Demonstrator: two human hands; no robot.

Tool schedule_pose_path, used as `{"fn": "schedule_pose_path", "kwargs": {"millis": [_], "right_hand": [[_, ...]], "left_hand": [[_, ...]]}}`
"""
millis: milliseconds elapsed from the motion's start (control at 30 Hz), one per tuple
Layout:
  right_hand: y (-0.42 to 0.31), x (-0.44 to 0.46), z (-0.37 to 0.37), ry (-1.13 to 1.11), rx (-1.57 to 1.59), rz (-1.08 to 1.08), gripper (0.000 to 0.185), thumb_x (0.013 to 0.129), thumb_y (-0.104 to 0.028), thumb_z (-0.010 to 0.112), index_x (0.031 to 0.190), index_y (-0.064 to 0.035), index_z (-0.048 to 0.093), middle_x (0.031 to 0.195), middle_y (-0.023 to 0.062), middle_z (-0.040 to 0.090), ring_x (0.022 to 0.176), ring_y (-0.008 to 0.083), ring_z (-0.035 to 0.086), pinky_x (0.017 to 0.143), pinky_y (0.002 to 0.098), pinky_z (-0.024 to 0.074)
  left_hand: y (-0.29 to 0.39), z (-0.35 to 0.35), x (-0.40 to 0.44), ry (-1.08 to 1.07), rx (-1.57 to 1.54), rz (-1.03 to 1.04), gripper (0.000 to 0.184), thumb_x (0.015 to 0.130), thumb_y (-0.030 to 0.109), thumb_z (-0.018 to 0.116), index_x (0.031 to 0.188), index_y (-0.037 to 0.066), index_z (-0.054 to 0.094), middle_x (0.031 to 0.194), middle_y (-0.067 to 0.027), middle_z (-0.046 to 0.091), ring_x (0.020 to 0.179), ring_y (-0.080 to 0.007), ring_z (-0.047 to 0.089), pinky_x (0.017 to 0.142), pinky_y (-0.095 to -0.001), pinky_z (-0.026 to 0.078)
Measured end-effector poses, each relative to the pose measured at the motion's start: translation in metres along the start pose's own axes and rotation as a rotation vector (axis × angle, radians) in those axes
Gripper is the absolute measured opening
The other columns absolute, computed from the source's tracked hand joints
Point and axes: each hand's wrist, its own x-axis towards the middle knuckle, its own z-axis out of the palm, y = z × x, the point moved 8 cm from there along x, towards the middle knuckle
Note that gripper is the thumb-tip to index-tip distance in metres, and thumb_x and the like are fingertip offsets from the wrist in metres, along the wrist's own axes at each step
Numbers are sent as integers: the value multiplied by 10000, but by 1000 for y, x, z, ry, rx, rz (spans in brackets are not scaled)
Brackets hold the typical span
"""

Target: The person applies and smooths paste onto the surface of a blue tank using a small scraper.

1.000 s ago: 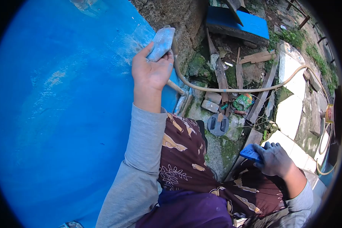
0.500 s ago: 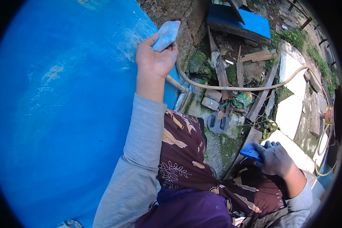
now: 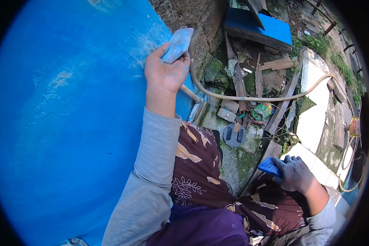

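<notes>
My left hand (image 3: 166,73) is raised palm up in front of the blue surface. Between its thumb and fingers is a thin, rounded, pale translucent piece that looks like a phone case (image 3: 178,44), dusted with blue. Blue smudges mark the fingers. Lower right, above my lap, my right hand (image 3: 296,175), grey with dust, is closed around a blue phone (image 3: 270,167), its back and camera lenses showing. The phone and the case are well apart.
A large blue painted surface (image 3: 78,135) with scuffed patches fills the left. A beige hose (image 3: 266,99) curves across the right. Boards (image 3: 238,78), bricks (image 3: 226,114), a grey disc-shaped object (image 3: 234,135) and a green wrapper (image 3: 261,111) lie on mossy ground. White slabs (image 3: 313,119) stand beyond.
The case in my left hand has tilted slightly and sits a little lower in view. My right hand keeps hold of the phone, nearly unmoved.
</notes>
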Motion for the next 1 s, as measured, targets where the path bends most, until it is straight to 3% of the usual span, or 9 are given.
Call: {"fn": "schedule_pose_path", "kwargs": {"millis": [67,300,367,567,667,1000], "right_hand": [[-2,0,4,-10,5,-8,584,719,-311,640,1224,-72,470,948,198,558,889,321,549,815,378,406],[0,0,1,-7,-12,0,586,716,-313,643,1222,-71,472,938,197,563,890,322,549,816,380,405],[0,-1,3,-9,-17,-6,587,715,-313,644,1221,-70,473,935,198,564,887,322,550,816,381,405],[0,2,4,15,-5,-7,590,712,-323,644,1216,-65,478,939,200,565,886,323,552,817,383,405],[2,1,2,19,-14,-9,584,709,-321,646,1209,-64,485,934,200,565,885,323,553,815,382,404],[2,1,0,38,-15,-20,585,699,-332,652,1195,-65,492,926,201,568,870,325,560,797,385,412]], "left_hand": [[0,-2,7,37,-102,-60,370,888,94,454,1209,-47,336,1164,-161,426,1069,-245,436,902,-382,349],[3,1,-5,-7,-24,-16,358,886,80,454,1204,-37,339,1156,-160,427,1062,-244,437,886,-391,357],[2,0,0,-20,-130,-103,358,879,75,466,1197,-38,344,1160,-157,427,1065,-244,435,884,-387,358],[0,-6,7,39,-70,-13,353,873,65,471,1188,-39,351,1156,-161,433,1062,-252,444,888,-393,357],[8,2,-6,-41,-73,-8,357,875,69,474,1190,-40,346,1149,-154,432,1058,-248,438,891,-392,354],[6,2,-6,3,-115,-44,342,878,69,469,1183,-43,361,1155,-158,433,1051,-251,445,895,-393,353]]}}
